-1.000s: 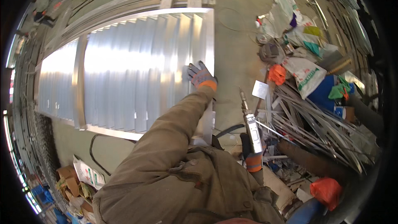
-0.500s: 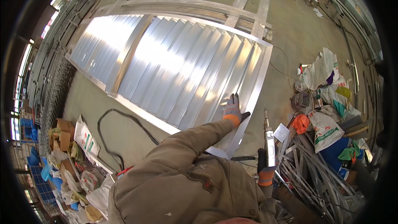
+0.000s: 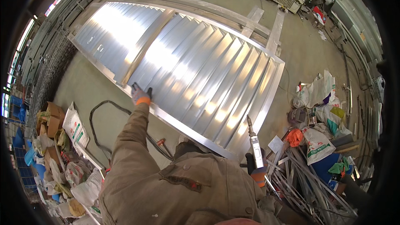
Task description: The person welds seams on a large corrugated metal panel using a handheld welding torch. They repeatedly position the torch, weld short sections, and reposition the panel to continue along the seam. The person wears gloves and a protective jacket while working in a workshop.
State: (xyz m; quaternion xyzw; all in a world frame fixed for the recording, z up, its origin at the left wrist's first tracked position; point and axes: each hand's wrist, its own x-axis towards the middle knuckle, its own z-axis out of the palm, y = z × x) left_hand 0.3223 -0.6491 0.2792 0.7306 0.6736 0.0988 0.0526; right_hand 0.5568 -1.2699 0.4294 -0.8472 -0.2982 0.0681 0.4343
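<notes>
A large silver louvred metal panel (image 3: 189, 87) with slanted slats lies in front of me inside a metal frame (image 3: 183, 128). A crossbar (image 3: 146, 49) divides it. My left hand (image 3: 141, 96), in a grey glove with an orange cuff, rests on the near rail close to the crossbar's end. Its fingers are spread and hold nothing. Low at the right, my gloved right hand (image 3: 251, 164) is closed around a silver and white welding gun (image 3: 256, 152). The gun's narrow nozzle points up and away, over the panel's near right corner; whether it touches cannot be made out.
Metal strips (image 3: 298, 183) are heaped at my right, beside white sacks (image 3: 317, 143) and an orange bag (image 3: 294, 137). A black cable (image 3: 93, 121) loops over the floor at left, near a cardboard box (image 3: 51, 118) and more sacks. Metal beams (image 3: 275, 31) extend beyond the panel.
My left hand has moved from the panel's right end leftward along to the near rail by the crossbar. The view has shifted, and the welding gun now overlaps the panel's right corner.
</notes>
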